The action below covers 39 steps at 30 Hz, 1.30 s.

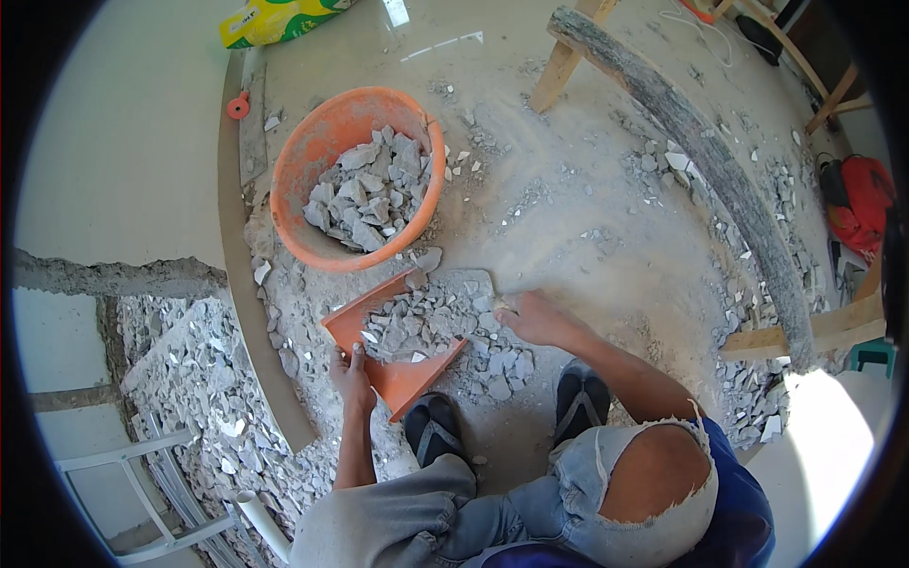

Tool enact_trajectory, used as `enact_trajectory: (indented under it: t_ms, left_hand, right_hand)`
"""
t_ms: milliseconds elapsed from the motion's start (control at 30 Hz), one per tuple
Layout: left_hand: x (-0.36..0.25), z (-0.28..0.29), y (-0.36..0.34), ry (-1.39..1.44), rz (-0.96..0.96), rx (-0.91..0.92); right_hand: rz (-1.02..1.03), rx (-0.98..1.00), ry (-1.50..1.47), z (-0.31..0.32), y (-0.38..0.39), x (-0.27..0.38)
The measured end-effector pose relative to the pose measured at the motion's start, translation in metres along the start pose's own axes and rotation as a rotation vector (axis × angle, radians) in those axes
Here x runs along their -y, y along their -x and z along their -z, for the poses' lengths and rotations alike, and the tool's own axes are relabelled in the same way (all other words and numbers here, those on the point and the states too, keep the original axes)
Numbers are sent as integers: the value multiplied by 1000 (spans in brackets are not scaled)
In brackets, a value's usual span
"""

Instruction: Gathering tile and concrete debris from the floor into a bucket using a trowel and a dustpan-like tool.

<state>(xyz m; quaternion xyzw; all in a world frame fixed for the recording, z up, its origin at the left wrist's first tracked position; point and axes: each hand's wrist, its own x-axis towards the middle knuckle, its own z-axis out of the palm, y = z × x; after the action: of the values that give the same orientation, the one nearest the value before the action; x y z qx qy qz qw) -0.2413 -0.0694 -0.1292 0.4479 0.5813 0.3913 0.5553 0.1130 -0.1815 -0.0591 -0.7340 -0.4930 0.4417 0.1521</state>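
On the near side of the basin, the left hand pinches the dustpan, likely steadying it under rubble; how the right hand grips, I cannot tell

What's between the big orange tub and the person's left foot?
The head view shows an orange dustpan there, heaped with grey rubble; the left hand holds its edge.

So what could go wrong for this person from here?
Rubble is heaped in the dustpan held by the left hand, so some might spill if it tips. The pieces look jagged; the bare right hand, close to them, could get scraped. Loose chunks near the sandals might make footing shaky.
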Motion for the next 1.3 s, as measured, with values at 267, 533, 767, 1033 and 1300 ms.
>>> enact_trajectory:
  t_ms: [267,533,767,1033,1300]
  left_hand:
    - [-12,-26,12,258,187,108]
    - [-35,18,37,248,198,44]
    - [-140,76,44,210,48,-11]
    - [-280,38,-50,101,-200,166]
    - [-313,-36,-124,-188,-514,97]
  right_hand:
    - [143,188,87,3,12,50]
    - [256,61,229,28,73,103]
    - [419,-188,-85,38,71,58]
    - [15,-405,-184,30,110,-35]
    - [-133,-439,-139,5,156,-64]
